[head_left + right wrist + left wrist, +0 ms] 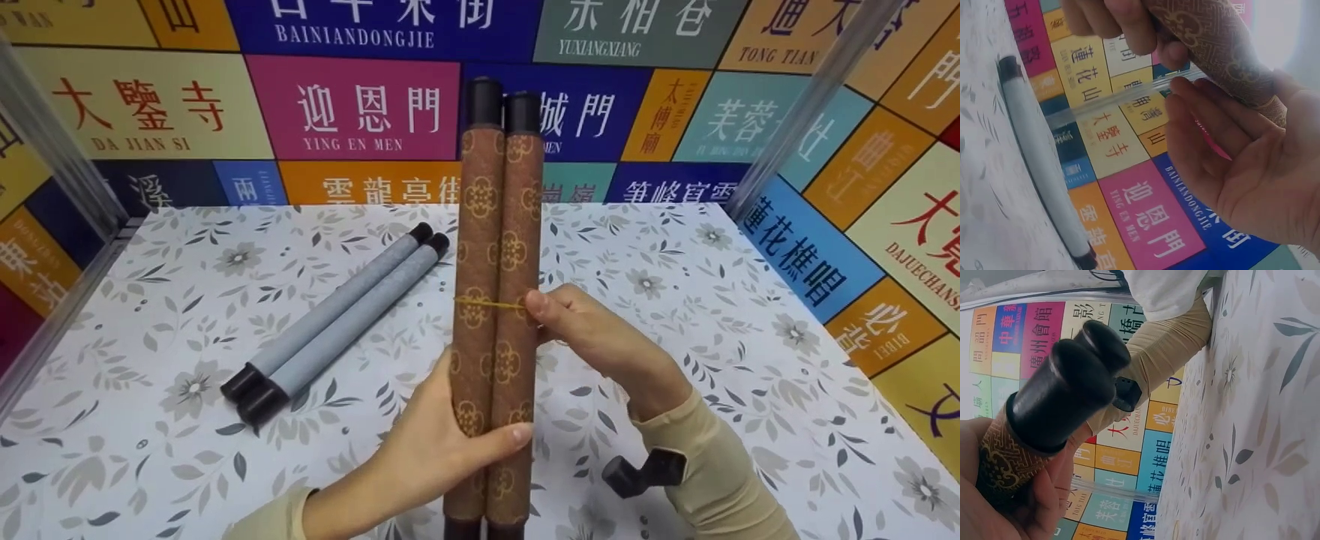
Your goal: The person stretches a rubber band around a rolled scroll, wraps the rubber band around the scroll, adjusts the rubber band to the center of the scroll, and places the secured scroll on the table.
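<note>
Two brown hanging scrolls (478, 247) with gold patterns and black end knobs stand upright side by side in the head view. A thin yellow cord (480, 301) runs across both at mid-height. Lower down, my left hand (420, 450) grips the pair, thumb across the front. My right hand (607, 345) is at their right edge, its thumb and bent fingers pinching at the cord's end. The black knobs (1067, 394) fill the middle of the left wrist view. In the right wrist view, fingers (1202, 124) reach along the underside of the scrolls.
Two grey-blue scrolls (330, 319) with black knobs lie slanted on the left of the table, which has a floral cover (150, 300). Coloured panels with lettering (352, 105) rise behind and beside the table. A black device (645, 472) sits at my right sleeve.
</note>
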Available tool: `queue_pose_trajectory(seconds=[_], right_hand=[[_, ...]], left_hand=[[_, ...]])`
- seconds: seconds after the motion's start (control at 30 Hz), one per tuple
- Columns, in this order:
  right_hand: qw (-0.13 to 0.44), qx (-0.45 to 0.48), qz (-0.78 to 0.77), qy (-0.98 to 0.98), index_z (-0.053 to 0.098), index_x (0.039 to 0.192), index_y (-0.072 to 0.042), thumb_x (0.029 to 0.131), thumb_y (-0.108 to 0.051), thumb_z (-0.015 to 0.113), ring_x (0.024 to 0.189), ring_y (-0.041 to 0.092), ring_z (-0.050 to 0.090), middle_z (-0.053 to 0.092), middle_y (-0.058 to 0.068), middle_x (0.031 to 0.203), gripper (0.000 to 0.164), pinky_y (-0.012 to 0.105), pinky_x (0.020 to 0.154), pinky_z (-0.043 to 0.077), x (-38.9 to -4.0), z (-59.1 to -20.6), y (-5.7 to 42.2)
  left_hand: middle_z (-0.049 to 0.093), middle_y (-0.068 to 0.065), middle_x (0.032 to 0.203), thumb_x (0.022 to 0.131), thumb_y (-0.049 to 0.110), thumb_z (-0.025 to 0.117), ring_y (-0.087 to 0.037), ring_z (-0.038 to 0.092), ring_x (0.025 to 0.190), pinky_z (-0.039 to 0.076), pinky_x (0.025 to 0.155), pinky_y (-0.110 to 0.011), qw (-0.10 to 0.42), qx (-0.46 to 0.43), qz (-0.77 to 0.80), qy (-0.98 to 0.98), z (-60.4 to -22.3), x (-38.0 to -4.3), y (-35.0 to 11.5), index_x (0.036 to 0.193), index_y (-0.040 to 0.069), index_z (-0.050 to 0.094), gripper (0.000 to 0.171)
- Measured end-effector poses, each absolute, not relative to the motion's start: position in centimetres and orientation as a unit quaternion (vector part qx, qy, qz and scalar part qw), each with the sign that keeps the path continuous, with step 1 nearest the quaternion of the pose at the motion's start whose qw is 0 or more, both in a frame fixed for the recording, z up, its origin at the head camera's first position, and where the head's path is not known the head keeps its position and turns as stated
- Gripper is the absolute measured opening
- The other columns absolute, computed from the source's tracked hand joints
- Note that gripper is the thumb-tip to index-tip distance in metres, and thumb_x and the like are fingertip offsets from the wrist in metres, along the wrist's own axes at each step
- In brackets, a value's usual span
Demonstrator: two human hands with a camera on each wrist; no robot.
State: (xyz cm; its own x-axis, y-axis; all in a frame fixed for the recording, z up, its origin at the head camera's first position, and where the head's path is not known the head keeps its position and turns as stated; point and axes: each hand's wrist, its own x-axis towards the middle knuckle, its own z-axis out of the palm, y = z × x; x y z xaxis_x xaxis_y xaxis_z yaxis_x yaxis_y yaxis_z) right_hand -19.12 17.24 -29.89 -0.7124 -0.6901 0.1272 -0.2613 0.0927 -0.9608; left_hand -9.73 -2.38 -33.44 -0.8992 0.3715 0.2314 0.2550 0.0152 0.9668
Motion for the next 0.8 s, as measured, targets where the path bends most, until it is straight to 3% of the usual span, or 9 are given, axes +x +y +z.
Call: queue_pose_trajectory(seconds=[0.17, 0.27, 0.4, 0.47, 0.6, 0.8], right_hand=[[0.186, -0.339, -0.539, 0.748, 0.068, 0.100, 0.003, 0.092, -0.067, 0.028, 0.090, 0.017, 0.071, 0.075, -0.006, 0.092, 0.081, 0.033, 0.086, 0.055, -18.9, -29.7, 17.3], [0.208, -0.349, -0.567, 0.716, 0.062, 0.116, 0.002, 0.095, -0.062, 0.028, 0.105, 0.018, 0.067, 0.072, -0.003, 0.108, 0.076, 0.032, 0.097, 0.049, -18.8, -29.8, 16.9], [0.249, -0.331, -0.675, 0.611, 0.041, 0.137, -0.004, 0.097, -0.054, 0.034, 0.121, 0.025, 0.056, 0.061, 0.008, 0.130, 0.064, 0.038, 0.106, 0.041, -18.7, -30.1, 15.7], [0.261, -0.295, -0.725, 0.565, 0.037, 0.136, -0.006, 0.098, -0.045, 0.041, 0.120, 0.029, 0.055, 0.060, 0.011, 0.130, 0.055, 0.040, 0.105, 0.041, -18.5, -30.3, 15.0], [0.258, -0.230, -0.759, 0.552, 0.048, 0.125, -0.004, 0.094, -0.023, 0.050, 0.114, 0.028, 0.058, 0.067, 0.009, 0.117, 0.036, 0.038, 0.101, 0.042, -18.4, -30.8, 14.2], [0.300, -0.248, -0.729, 0.563, 0.054, 0.118, 0.002, 0.088, -0.012, 0.052, 0.112, 0.028, 0.061, 0.070, 0.011, 0.109, 0.033, 0.040, 0.102, 0.044, -19.0, -31.7, 14.8]], left_hand=[[0.057, 0.004, 0.123, 0.076, 0.027, 0.078, -0.013, 0.060, 0.107, 0.050, 0.094, -0.029, 0.035, 0.219, 0.670, 0.708, -33.5, -9.8, -2.3, 0.136, 0.027, 0.035, 0.074], [0.058, 0.002, 0.119, 0.074, 0.029, 0.079, -0.013, 0.061, 0.103, 0.051, 0.091, -0.029, 0.028, 0.212, 0.666, 0.714, -33.8, -9.9, -2.1, 0.135, 0.027, 0.036, 0.074], [0.060, 0.000, 0.111, 0.073, 0.034, 0.079, -0.012, 0.062, 0.096, 0.053, 0.087, -0.028, 0.028, 0.207, 0.648, 0.733, -34.6, -10.1, -1.9, 0.133, 0.025, 0.038, 0.073], [0.062, 0.001, 0.109, 0.073, 0.037, 0.079, -0.010, 0.063, 0.093, 0.053, 0.085, -0.027, 0.030, 0.207, 0.632, 0.746, -34.9, -10.2, -1.8, 0.131, 0.024, 0.038, 0.073], [0.064, 0.002, 0.107, 0.072, 0.037, 0.079, -0.009, 0.064, 0.089, 0.054, 0.082, -0.026, 0.034, 0.210, 0.615, 0.759, -35.3, -10.4, -1.8, 0.129, 0.023, 0.040, 0.071], [0.062, 0.001, 0.113, 0.072, 0.033, 0.080, -0.010, 0.064, 0.095, 0.053, 0.086, -0.026, 0.048, 0.215, 0.621, 0.752, -35.3, -10.6, -1.8, 0.135, 0.025, 0.036, 0.077]])
